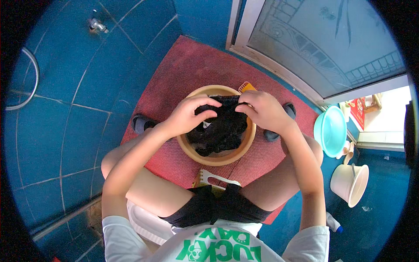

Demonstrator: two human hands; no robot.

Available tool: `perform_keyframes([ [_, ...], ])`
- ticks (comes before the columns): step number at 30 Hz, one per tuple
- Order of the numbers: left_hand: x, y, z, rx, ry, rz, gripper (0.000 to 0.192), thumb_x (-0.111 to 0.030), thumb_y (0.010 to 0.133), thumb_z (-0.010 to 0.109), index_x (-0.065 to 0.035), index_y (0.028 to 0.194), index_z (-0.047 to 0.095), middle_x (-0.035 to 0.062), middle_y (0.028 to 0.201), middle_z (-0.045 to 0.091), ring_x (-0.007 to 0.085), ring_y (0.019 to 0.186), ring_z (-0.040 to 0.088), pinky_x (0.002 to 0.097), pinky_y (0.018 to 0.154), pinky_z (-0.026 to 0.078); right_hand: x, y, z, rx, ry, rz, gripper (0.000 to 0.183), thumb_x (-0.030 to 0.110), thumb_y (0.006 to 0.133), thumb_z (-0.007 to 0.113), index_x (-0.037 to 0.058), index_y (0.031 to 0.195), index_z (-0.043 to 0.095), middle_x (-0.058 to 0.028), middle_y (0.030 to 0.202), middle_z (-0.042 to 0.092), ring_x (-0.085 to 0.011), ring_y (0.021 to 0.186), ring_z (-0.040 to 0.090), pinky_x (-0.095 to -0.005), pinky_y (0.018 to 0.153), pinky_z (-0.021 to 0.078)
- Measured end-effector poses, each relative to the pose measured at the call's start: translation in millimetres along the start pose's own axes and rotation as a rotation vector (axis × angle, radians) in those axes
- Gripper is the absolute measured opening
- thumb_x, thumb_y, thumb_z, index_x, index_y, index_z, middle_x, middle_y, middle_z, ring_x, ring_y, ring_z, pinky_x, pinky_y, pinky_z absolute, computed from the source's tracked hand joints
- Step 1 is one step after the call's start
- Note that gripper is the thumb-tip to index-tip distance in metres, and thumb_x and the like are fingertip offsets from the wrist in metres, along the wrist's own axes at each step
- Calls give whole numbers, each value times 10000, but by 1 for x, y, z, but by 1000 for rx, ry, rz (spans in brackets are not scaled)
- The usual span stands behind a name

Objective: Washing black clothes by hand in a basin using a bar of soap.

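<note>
A black wet-looking cloth lies bunched in a round yellowish plastic basin, with its upper part raised between my hands. My left hand holds the cloth's left side, thumb and index finger curved around a fold. At the upper right edge, my right hand pinches the cloth between thumb and fingers. A small white patch shows on or under the cloth near my left thumb. What lies beneath the cloth in the basin is mostly hidden.
The basin stands on a red textured mat between my slippered feet. Behind it is an orange-handled brush. A turquoise basin and a white bucket stand at right, near a glass door. A wall tap is upper left.
</note>
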State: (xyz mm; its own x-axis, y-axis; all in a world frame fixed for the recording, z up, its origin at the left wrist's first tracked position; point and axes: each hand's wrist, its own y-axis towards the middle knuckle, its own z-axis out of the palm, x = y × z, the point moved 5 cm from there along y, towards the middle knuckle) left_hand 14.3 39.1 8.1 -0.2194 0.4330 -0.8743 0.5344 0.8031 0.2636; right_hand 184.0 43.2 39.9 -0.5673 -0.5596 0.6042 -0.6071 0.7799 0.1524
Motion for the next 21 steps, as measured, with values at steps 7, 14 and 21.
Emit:
perform_keyframes([
  [7, 5, -7, 9, 68, 508, -16, 135, -51, 752, 550, -32, 879, 592, 107, 961, 567, 266, 803, 587, 300, 681, 458, 11, 1, 1, -45, 197, -160, 123, 72, 742, 580, -10, 772, 493, -142, 768, 515, -326, 717, 508, -378, 624, 403],
  [14, 19, -13, 28, 105, -18, -57, 198, -156, 763, 589, 12, 867, 579, 156, 911, 533, 272, 875, 533, 337, 750, 409, 15, 4, -2, -56, 227, -134, 128, 51, 740, 575, -11, 784, 472, -147, 749, 486, -332, 721, 498, -379, 633, 395],
  [21, 14, -2, 16, 135, 15, -105, 187, -151, 741, 649, 6, 820, 585, 93, 773, 575, 180, 751, 557, 296, 699, 428, -5, -3, 5, 33, 129, -48, 287, 29, 728, 588, 48, 939, 394, -140, 905, 461, -328, 820, 497, -368, 683, 399],
])
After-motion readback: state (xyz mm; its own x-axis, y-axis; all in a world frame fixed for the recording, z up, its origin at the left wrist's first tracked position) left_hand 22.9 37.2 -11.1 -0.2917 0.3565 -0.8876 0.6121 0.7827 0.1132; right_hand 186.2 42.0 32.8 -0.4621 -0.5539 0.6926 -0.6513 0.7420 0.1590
